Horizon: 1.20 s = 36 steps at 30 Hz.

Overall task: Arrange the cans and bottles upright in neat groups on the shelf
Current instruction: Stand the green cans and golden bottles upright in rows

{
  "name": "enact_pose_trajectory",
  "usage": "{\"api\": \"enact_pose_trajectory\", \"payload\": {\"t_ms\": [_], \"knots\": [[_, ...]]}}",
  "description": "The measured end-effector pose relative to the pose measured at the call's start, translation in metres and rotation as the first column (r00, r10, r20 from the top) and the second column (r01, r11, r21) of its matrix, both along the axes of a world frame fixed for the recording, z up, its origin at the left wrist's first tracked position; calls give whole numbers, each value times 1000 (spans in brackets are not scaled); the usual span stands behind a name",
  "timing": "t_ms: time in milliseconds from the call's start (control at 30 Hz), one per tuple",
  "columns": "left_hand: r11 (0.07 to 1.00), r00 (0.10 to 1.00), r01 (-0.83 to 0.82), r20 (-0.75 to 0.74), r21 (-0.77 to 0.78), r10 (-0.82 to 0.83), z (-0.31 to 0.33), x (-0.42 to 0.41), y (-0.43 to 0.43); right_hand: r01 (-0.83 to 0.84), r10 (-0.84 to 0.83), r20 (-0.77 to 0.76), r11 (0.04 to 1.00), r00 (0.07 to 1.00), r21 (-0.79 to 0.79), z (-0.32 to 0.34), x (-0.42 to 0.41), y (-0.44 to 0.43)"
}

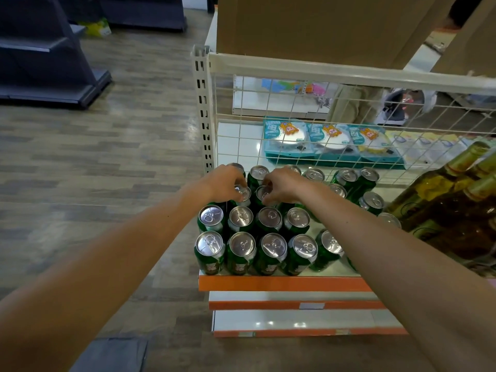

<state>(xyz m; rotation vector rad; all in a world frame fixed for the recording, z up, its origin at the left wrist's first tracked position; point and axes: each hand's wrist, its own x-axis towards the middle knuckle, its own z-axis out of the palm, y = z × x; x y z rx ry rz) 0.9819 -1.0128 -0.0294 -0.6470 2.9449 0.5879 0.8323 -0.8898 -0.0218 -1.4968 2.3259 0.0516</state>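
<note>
Green cans [269, 220] stand in tight rows, left hand [224, 183] & right hand [285, 185] each pinching a 3rd-row can's rim, prob. to square it.

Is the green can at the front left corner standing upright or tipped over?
Upright: the front-left can stands on its base on the shelf, silver top facing up.

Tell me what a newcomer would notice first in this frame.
A block of upright green cans with silver tops fills the front left of the shelf. The left grip and right grip each pinch a can top farther back; olive-gold bottles crowd the right edge.
</note>
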Motion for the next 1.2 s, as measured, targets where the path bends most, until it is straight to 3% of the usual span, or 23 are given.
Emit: {"api": "enact_pose_trajectory", "payload": {"t_ms": [100, 200, 333, 867, 1067, 1200], "knots": [[1000, 1000, -19, -3, 14, 19, 0, 1, -4, 87, -79, 85, 991, 993, -105, 12, -19, 13], [996, 996, -93, -5, 10, 93, 1, 5, -12, 115, -115, -29, 993, 993, 6, 12, -37, 29], [992, 986, -127, 116, 20, 124, 0, 10, -18, 206, -207, -5, 974, 978, 88, -2, -40, 36], [986, 981, -157, 124, 53, 149, -4, 11, -19, 113, -117, 32, 987, 993, 111, -4, -43, 30], [958, 959, -284, -2, 45, 284, 4, 6, -40, 179, -182, -7, 973, 983, -147, 8, -41, 8], [941, 940, -329, -65, 76, 334, 4, 5, -54, 143, -136, 48, 971, 990, -193, 8, -31, -28]]}}
